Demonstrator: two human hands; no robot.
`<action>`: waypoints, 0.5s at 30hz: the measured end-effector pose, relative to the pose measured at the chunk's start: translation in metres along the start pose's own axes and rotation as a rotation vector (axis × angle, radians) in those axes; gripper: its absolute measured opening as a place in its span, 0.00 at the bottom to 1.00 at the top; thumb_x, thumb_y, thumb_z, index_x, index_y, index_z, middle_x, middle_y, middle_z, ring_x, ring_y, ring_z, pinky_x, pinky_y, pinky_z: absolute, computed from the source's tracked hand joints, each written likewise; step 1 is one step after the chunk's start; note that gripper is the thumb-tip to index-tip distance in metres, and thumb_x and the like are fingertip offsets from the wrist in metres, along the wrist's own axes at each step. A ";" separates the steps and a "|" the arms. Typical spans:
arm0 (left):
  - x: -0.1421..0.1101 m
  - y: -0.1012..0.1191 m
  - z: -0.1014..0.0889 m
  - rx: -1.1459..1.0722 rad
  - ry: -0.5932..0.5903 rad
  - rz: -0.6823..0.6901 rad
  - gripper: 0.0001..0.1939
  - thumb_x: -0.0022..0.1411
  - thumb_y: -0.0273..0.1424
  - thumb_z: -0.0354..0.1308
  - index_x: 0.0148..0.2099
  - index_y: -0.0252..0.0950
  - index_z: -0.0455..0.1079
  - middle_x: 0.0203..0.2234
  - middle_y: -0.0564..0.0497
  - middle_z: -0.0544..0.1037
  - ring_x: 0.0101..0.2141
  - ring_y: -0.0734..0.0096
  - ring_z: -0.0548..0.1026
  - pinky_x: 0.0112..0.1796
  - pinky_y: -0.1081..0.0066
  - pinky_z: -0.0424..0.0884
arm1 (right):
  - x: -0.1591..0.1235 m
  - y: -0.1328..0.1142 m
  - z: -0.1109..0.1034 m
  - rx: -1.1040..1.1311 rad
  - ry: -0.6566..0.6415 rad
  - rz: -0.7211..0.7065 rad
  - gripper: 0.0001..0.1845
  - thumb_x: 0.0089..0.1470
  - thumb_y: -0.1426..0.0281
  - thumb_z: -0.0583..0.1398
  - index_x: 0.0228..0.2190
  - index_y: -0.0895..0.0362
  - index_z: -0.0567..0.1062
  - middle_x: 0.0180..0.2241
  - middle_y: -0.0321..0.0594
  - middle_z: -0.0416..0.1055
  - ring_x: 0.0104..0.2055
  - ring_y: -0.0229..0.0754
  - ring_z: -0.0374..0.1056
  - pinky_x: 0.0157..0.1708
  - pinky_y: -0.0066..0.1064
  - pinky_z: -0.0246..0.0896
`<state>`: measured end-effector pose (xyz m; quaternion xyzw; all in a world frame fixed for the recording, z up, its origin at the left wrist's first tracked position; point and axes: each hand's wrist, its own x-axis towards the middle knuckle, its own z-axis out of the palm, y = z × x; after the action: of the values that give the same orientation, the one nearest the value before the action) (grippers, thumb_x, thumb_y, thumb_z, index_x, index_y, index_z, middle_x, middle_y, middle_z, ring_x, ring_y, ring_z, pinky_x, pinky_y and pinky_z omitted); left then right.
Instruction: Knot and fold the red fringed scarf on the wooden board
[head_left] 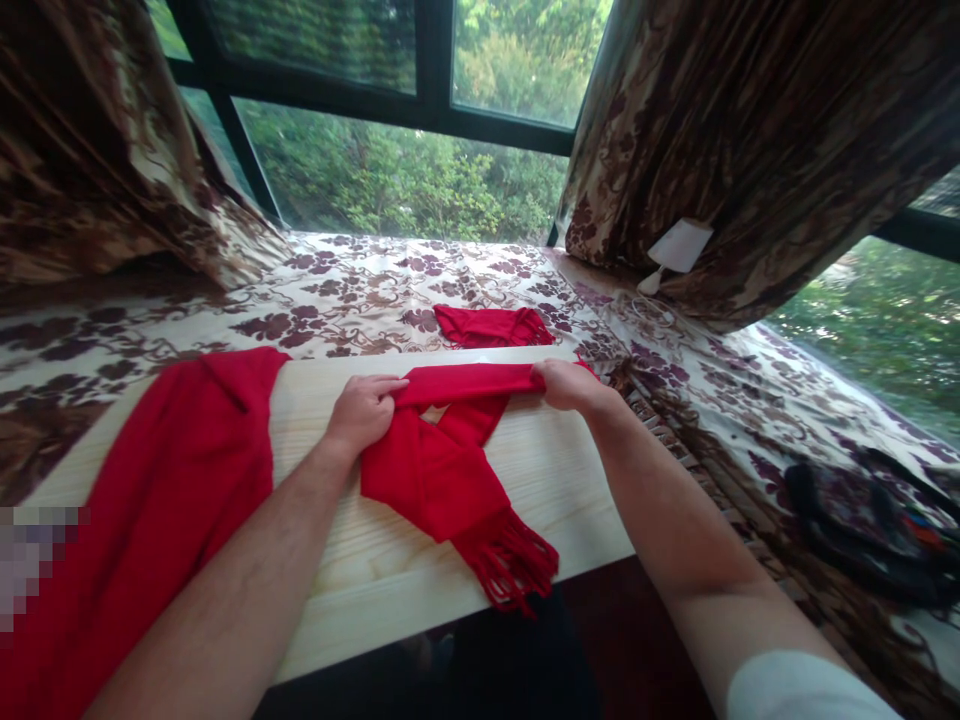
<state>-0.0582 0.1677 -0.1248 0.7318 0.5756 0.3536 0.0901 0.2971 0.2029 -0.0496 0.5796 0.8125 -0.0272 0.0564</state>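
Note:
A red fringed scarf point(442, 470) lies partly folded on a pale wooden table point(360, 560). My left hand point(364, 410) pinches a fold of it near the middle. At the scarf's far right end, my right hand point(568, 385) is closed on the cloth, holding the folded strip stretched along the table's far edge. The fringed end point(514, 565) hangs toward the near edge. A second red scarf point(165, 490) is spread over the table's left side. A third, folded red scarf point(491, 325) rests beyond the table on the patterned cover.
A floral brown-and-cream cover point(360, 285) spreads over the ledge behind and to the right. Matching curtains point(750, 140) hang on both sides of a dark-framed window point(427, 110). A white tag point(679, 245) hangs from the right curtain. A dark bag point(870, 520) lies at the right.

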 end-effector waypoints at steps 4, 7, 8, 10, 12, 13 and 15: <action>0.001 0.000 0.001 0.005 0.020 0.018 0.18 0.59 0.30 0.51 0.43 0.40 0.82 0.43 0.47 0.83 0.49 0.56 0.78 0.56 0.57 0.66 | 0.003 -0.016 -0.001 0.159 0.180 -0.046 0.22 0.55 0.72 0.62 0.53 0.57 0.75 0.55 0.46 0.73 0.56 0.45 0.69 0.54 0.31 0.61; 0.000 0.001 0.002 0.022 0.042 0.018 0.17 0.60 0.34 0.53 0.44 0.40 0.82 0.43 0.46 0.83 0.48 0.56 0.78 0.55 0.58 0.66 | 0.007 -0.043 0.009 0.266 0.242 -0.185 0.25 0.59 0.62 0.62 0.56 0.56 0.73 0.59 0.47 0.70 0.59 0.44 0.66 0.58 0.32 0.59; -0.001 0.001 0.002 0.025 0.045 0.015 0.17 0.60 0.34 0.54 0.44 0.40 0.82 0.43 0.47 0.83 0.48 0.57 0.78 0.56 0.59 0.67 | 0.009 -0.051 0.013 0.282 0.233 -0.229 0.27 0.58 0.60 0.62 0.57 0.56 0.73 0.60 0.46 0.68 0.60 0.44 0.66 0.59 0.32 0.58; -0.001 0.001 0.001 0.029 0.041 0.012 0.17 0.60 0.34 0.54 0.45 0.40 0.82 0.44 0.47 0.83 0.48 0.57 0.78 0.56 0.59 0.66 | 0.012 -0.065 0.021 0.279 0.233 -0.269 0.32 0.57 0.58 0.63 0.60 0.55 0.69 0.63 0.47 0.64 0.63 0.46 0.62 0.61 0.34 0.55; -0.002 0.001 0.001 0.034 0.025 0.016 0.17 0.61 0.37 0.55 0.46 0.39 0.82 0.45 0.46 0.83 0.49 0.57 0.77 0.56 0.59 0.66 | 0.017 -0.072 0.027 0.247 0.238 -0.241 0.39 0.55 0.56 0.64 0.64 0.56 0.65 0.66 0.50 0.59 0.66 0.49 0.58 0.64 0.37 0.52; -0.002 0.001 0.001 0.038 0.016 0.019 0.18 0.61 0.39 0.56 0.46 0.39 0.81 0.45 0.46 0.83 0.49 0.56 0.77 0.56 0.58 0.66 | 0.020 -0.074 0.029 0.230 0.223 -0.213 0.42 0.55 0.55 0.64 0.65 0.57 0.62 0.67 0.51 0.57 0.67 0.51 0.56 0.65 0.39 0.51; -0.002 0.001 0.001 0.050 0.006 0.016 0.20 0.61 0.43 0.57 0.47 0.38 0.81 0.46 0.45 0.82 0.49 0.55 0.77 0.57 0.58 0.66 | 0.026 -0.073 0.031 0.204 0.148 -0.152 0.45 0.54 0.53 0.64 0.67 0.56 0.59 0.68 0.52 0.56 0.68 0.54 0.55 0.64 0.41 0.52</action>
<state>-0.0567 0.1663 -0.1256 0.7374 0.5785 0.3422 0.0673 0.2212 0.2000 -0.0848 0.5194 0.8491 -0.0713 -0.0651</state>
